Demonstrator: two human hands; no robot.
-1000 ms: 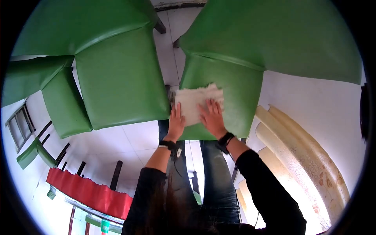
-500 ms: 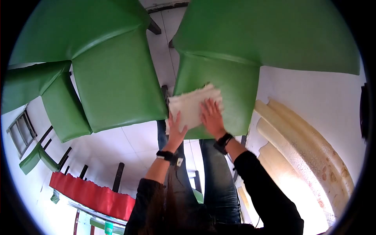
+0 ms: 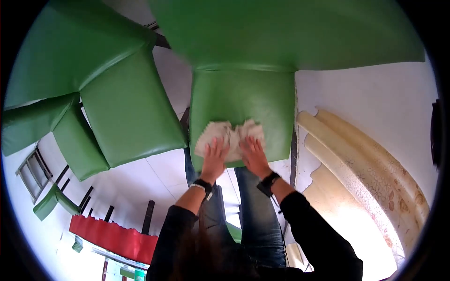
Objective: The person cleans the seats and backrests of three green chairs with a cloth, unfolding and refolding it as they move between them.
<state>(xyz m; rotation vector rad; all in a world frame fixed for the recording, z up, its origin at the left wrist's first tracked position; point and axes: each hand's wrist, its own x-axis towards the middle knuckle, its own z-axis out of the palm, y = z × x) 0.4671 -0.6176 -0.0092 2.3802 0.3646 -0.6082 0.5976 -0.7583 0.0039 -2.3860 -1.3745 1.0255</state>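
A beige cloth point(image 3: 233, 136) lies bunched up along its middle on the front part of a green chair seat point(image 3: 243, 93). My left hand point(image 3: 216, 157) presses on the left part of the cloth with its fingers apart. On the right part rests my right hand point(image 3: 253, 154), its fingers spread over the fabric. Both hands lie on top of the cloth, with a dark band on each wrist.
Another green chair point(image 3: 131, 107) stands to the left, with a smaller green one point(image 3: 79, 140) beyond it. A red-skirted table point(image 3: 112, 239) is at the lower left. Rolled patterned sheets point(image 3: 365, 173) stand on the right.
The cloth has gone from fairly flat to creased between my hands. My left hand has moved slightly right and the view has shifted, so the chair now appears straighter.
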